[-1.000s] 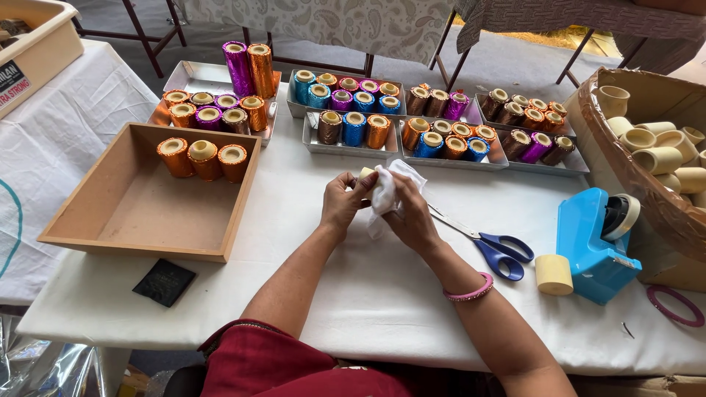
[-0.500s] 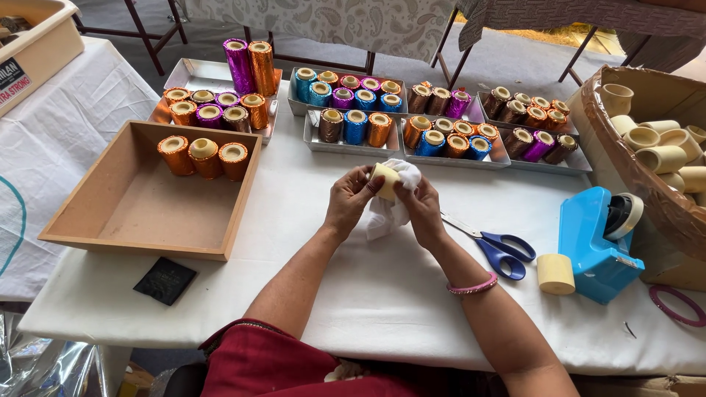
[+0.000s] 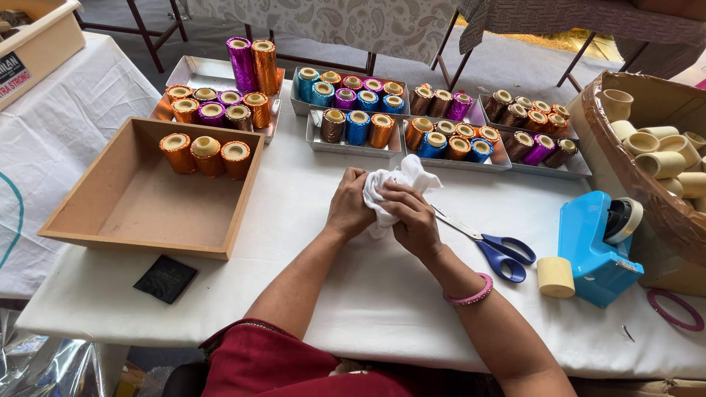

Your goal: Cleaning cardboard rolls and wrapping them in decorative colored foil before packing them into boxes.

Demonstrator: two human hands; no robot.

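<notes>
Between two hands (image 3: 348, 206) (image 3: 412, 219), one white cloth (image 3: 401, 180); three orange spools (image 3: 206, 154) boxed.

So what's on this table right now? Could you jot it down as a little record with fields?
left hand: left hand grips the white cloth from its side
right hand: right hand wraps the same cloth; anything inside is hidden
wrist: pink bangle
wooden tray: three orange spools along its far wall
metal trays: rows of coloured foil spools
right of the hands: blue-handled scissors, cream tape roll, blue tape dispenser
far right: basket of bare cream cores
</notes>
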